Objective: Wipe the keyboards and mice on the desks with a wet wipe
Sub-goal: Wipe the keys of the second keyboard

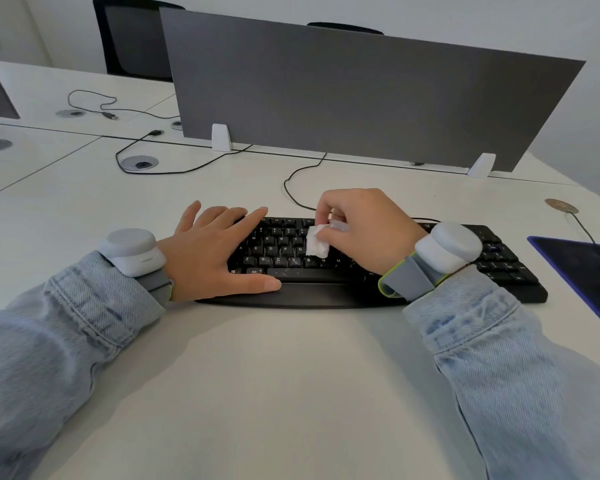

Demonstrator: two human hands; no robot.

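The right hand [364,230] pinches a folded white wet wipe [317,242] on the black keyboard [326,268] lying on the white table [257,375]. The left hand [219,251], fingers straight, steadies it. Wipe row by row with light pressure.

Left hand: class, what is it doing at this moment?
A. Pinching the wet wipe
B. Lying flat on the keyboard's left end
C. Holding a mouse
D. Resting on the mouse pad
B: the left hand lies spread on the keyboard; the right hand pinches the wet wipe.
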